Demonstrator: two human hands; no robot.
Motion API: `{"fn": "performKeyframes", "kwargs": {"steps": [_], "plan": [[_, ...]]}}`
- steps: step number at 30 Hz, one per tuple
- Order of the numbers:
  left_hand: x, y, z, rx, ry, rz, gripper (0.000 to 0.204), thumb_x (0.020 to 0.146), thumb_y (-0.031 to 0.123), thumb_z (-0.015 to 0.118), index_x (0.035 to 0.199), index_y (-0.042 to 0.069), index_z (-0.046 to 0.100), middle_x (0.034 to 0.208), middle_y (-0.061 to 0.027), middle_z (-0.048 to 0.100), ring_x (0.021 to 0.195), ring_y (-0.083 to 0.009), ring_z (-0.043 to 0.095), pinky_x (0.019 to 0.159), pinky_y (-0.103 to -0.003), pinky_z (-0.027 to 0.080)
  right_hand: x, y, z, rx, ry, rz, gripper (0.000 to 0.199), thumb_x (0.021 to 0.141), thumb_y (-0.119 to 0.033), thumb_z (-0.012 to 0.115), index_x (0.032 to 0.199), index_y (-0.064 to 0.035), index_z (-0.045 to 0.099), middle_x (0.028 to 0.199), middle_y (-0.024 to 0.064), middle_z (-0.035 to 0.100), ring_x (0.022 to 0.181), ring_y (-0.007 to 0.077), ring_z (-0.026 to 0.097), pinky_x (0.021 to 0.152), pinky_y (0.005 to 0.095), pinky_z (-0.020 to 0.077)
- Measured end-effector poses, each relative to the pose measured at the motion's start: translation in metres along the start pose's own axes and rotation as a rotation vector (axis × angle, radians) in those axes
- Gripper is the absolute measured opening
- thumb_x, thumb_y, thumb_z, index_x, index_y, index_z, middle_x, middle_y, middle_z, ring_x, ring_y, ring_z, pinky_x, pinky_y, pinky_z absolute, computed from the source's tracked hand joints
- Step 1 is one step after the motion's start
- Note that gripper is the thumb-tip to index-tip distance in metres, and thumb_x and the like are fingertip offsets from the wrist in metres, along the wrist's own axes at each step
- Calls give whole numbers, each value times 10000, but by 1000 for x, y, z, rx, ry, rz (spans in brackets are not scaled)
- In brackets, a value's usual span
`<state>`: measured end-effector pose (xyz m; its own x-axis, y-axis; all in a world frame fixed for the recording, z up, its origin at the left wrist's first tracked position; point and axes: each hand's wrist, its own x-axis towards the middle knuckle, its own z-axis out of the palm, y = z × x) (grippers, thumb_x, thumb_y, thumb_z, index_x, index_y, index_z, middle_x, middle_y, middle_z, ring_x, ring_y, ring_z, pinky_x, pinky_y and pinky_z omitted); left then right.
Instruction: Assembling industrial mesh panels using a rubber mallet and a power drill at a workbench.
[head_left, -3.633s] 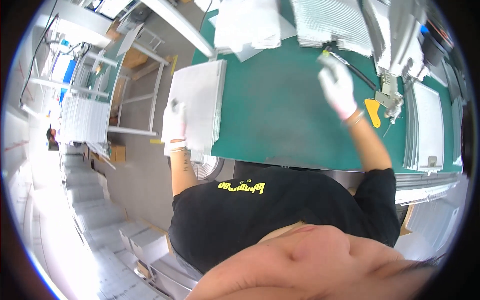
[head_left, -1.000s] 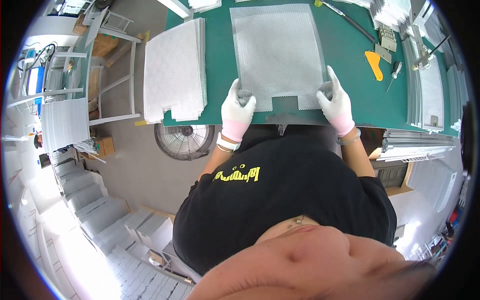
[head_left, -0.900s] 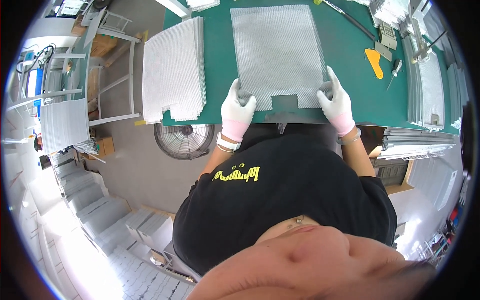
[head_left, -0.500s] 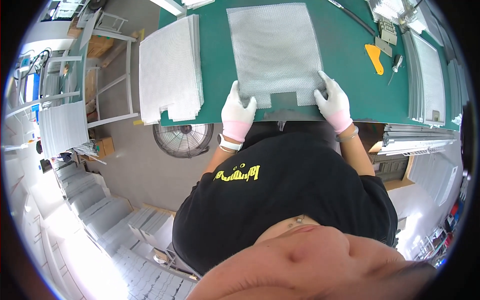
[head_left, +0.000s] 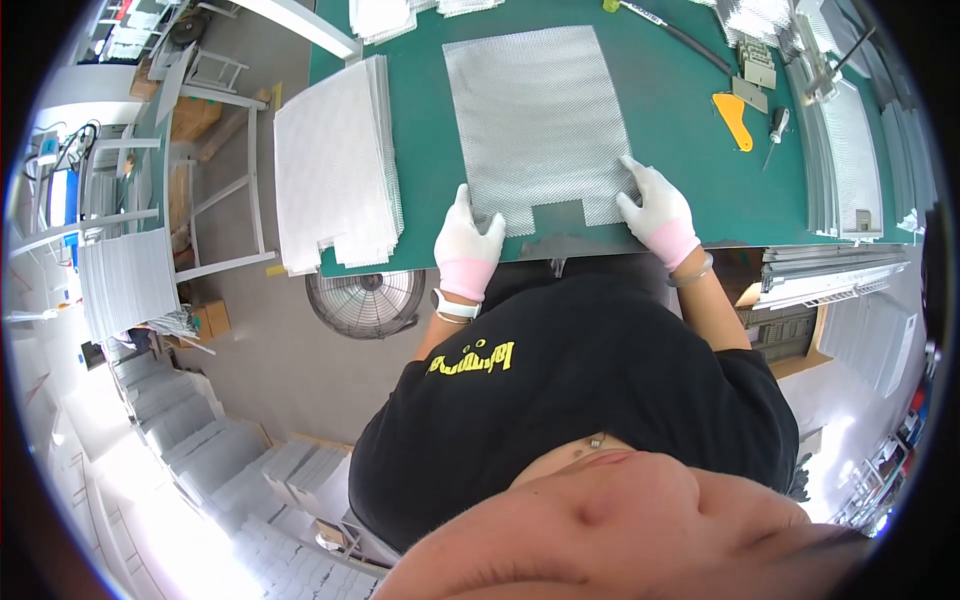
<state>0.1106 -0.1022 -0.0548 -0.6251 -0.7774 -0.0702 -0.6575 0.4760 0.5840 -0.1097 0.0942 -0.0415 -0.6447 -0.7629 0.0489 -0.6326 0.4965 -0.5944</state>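
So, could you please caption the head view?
Gloved left hand and right hand flank a notched mesh sheet on a green table.

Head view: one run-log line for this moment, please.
notched mesh sheet: on green tabletop | left hand: near-left corner | right hand: near-right corner | mesh-sheet stack: left of sheet

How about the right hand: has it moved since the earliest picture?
Yes: the right hand has drawn back toward the near edge of the table.

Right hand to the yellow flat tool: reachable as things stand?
Likely yes: the yellow flat tool lies on the green tabletop, ahead and right of the right hand, nothing visible between.
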Motion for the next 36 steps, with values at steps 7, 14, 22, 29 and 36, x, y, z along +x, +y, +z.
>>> {"fn": "performKeyframes", "kwargs": {"steps": [7,14,22,29,36], "plan": [[-1,-1,-1,91,15,17,732,845,330,719,1421,-49,472,1096,-172,647,960,-304,654,841,-381,535,4,-2,-3,-89,-34,-11,484,870,-240,654,1327,-95,582,971,160,628,898,349,640,810,419,536],[8,6,-11,226,121,171,757,816,332,722,1450,13,459,1345,-174,539,1174,-382,556,972,-473,471,19,-3,-26,-258,-117,-81,416,875,-292,655,1257,-129,649,971,151,627,896,350,645,823,426,537],[48,-8,-13,419,-192,458,587,864,254,650,1435,188,530,1573,-141,355,1447,-492,244,1198,-611,159,263,75,-140,-31,734,-359,330,906,-239,642,1188,-69,670,1044,188,674,982,343,639,859,406,504],[63,9,-30,250,95,486,676,817,376,727,1409,111,537,1583,-281,245,1448,-528,209,1183,-614,162,414,128,-126,-626,75,291,580,882,-477,631,1189,13,681,1190,210,681,1111,384,645,965,447,505],[57,14,-21,174,95,485,717,805,333,750,1430,85,502,1583,-278,224,1450,-506,206,1182,-605,175,452,152,-105,-1390,253,-81,397,877,-382,642,1064,-44,732,1010,136,728,996,344,667,908,467,517]]}}
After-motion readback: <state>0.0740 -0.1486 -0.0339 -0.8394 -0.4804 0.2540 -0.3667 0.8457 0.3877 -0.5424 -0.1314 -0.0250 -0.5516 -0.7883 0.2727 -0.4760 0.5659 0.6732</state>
